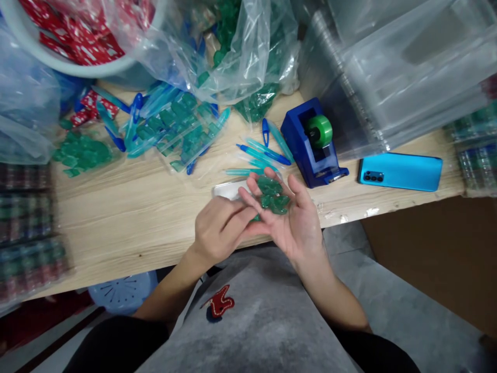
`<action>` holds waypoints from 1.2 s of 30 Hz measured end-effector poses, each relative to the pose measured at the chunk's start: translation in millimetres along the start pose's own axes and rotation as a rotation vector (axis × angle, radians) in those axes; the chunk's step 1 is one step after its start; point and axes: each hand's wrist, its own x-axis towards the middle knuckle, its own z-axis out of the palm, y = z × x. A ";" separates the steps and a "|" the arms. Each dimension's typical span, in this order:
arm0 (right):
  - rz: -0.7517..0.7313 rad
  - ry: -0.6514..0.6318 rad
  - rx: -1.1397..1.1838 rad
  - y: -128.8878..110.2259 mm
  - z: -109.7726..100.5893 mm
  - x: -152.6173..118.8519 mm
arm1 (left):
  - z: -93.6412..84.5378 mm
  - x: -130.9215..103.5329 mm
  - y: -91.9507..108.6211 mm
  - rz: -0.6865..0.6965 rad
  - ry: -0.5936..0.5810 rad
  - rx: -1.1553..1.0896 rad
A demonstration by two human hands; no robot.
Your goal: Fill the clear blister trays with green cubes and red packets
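Several green pieces (274, 197) look translucent and glossy; they lie clustered.

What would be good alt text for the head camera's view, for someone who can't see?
A person's upturned right hand holds translucent green pieces, with the left hand, fingers curled, beside it at a wooden table. Turquoise-and-blue pen-like pieces lie beyond; a blue tape dispenser and blue phone are to the right.

Small, glossy, translucent green pieces (276, 203) lie clustered in the upturned right hand (297, 228).
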 end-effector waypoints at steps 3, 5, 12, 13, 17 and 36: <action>-0.049 -0.039 0.003 -1.1 2.6 -1.3 | -2.9 -3.8 5.8 -0.186 -0.135 -0.285; -0.098 -0.049 -0.029 -3.1 2.1 -2.4 | -6.4 -4.8 9.5 -0.375 -0.130 -0.469; -0.263 -0.121 -0.559 -5.1 -12.2 -18.1 | -22.1 1.3 16.1 -0.668 -0.070 -0.797; -0.257 -0.140 -0.670 -4.2 -13.2 -21.5 | -23.0 2.0 15.9 -0.664 -0.068 -0.800; -0.379 -0.135 -1.015 0.5 -10.3 -32.4 | -22.5 2.5 12.6 -0.621 -0.047 -0.761; -0.080 -0.264 -1.111 15.9 -25.8 -26.1 | -40.4 -40.6 9.0 -0.829 -0.236 -0.938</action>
